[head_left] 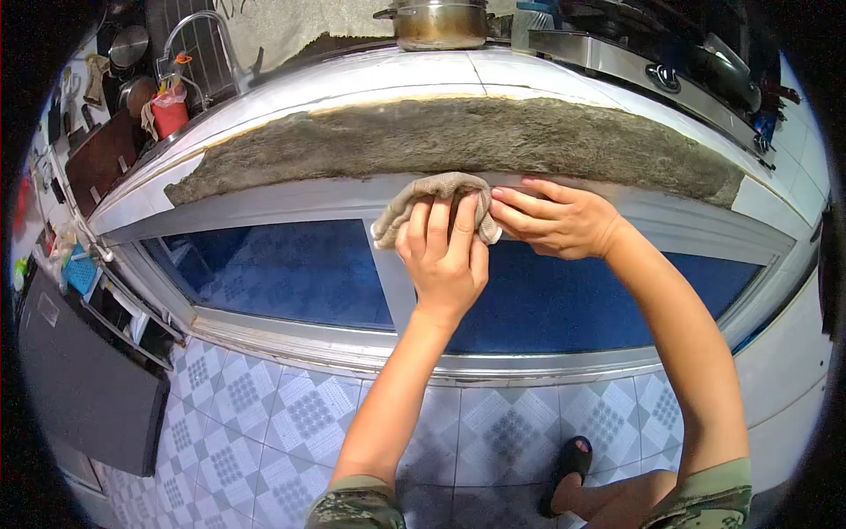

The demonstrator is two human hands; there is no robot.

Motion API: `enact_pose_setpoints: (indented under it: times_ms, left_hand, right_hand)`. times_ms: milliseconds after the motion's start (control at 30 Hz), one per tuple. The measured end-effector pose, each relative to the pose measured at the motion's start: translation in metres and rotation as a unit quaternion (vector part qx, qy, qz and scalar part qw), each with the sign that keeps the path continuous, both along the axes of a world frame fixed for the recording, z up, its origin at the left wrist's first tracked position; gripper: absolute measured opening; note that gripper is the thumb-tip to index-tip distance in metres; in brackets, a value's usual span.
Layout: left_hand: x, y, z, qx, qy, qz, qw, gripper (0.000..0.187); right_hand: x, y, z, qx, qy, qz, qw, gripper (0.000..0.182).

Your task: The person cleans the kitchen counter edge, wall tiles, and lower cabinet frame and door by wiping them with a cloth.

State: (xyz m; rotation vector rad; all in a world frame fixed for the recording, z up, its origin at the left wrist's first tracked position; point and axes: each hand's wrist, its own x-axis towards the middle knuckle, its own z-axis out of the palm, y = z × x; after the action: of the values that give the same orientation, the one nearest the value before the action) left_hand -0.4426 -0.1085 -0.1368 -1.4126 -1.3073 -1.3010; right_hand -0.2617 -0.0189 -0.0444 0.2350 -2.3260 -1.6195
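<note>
A folded grey-beige cloth (448,185) lies against the top rail of the white cabinet frame (300,196), just below the rough bare strip of the counter edge. My left hand (442,260) grips this cloth, its fingers bent over the front and pressing it to the rail. To the right, my right hand (560,220) rests along the same rail with its fingers stretched out. Its fingertips come right up to the cloth's right edge. Below both hands are the dark blue cabinet panels (564,304), the left one (273,273) reflecting the tiled floor.
On the white-tiled counter (352,75) stand a metal pot (439,25) and, at right, a gas stove (608,63). A faucet (207,22) and red container (169,115) are at the back left. A dark grey panel (84,379) stands at left above the patterned floor (238,414).
</note>
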Motion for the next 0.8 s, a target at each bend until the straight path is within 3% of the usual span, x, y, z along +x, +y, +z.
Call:
enact_pose_setpoints:
  times_ms: [200, 367, 433, 500, 567, 667, 700, 733, 767, 800]
  left_hand:
    - [-0.023, -0.006, 0.009, 0.02, 0.087, -0.007, 0.996, 0.042]
    - [-0.025, -0.033, 0.013, -0.036, 0.065, -0.044, 0.996, 0.042]
    - [-0.022, -0.05, 0.014, -0.193, 0.016, -0.109, 0.975, 0.043]
    - [-0.025, -0.065, 0.012, -0.23, 0.02, -0.127, 0.965, 0.041]
    - [-0.03, -0.071, 0.004, -0.374, -0.07, -0.24, 0.893, 0.038]
    - [-0.026, -0.096, 0.016, -0.465, -0.208, -0.359, 0.782, 0.036]
    - [-0.023, -0.104, 0.023, -0.494, -0.252, -0.392, 0.734, 0.035]
    - [-0.023, -0.109, 0.028, -0.532, -0.335, -0.426, 0.65, 0.035]
    - [-0.022, -0.115, 0.032, -0.535, -0.328, -0.422, 0.654, 0.035]
    - [-0.02, -0.12, 0.035, -0.506, -0.382, -0.486, 0.602, 0.037]
  right_hand:
    - [0.001, -0.004, 0.002, 0.006, 0.002, -0.016, 1.0, 0.061]
    - [0.0, -0.004, 0.0, 0.02, 0.023, 0.003, 1.0, 0.065]
    - [0.0, -0.006, 0.001, 0.006, 0.012, -0.013, 1.0, 0.069]
    - [-0.001, -0.008, 0.002, -0.013, -0.007, -0.038, 0.999, 0.073]
    - [-0.001, -0.005, -0.008, -0.021, 0.031, -0.035, 0.999, 0.077]
    - [-0.004, -0.012, -0.018, -0.088, 0.05, -0.049, 0.994, 0.077]
    - [-0.006, -0.017, -0.021, -0.087, 0.064, -0.051, 0.993, 0.073]
    - [-0.009, -0.02, -0.028, -0.083, 0.087, -0.047, 0.992, 0.065]
    - [-0.012, -0.023, -0.036, -0.079, 0.109, -0.044, 0.99, 0.057]
    - [-0.014, -0.035, -0.039, -0.149, 0.132, -0.038, 0.979, 0.043]
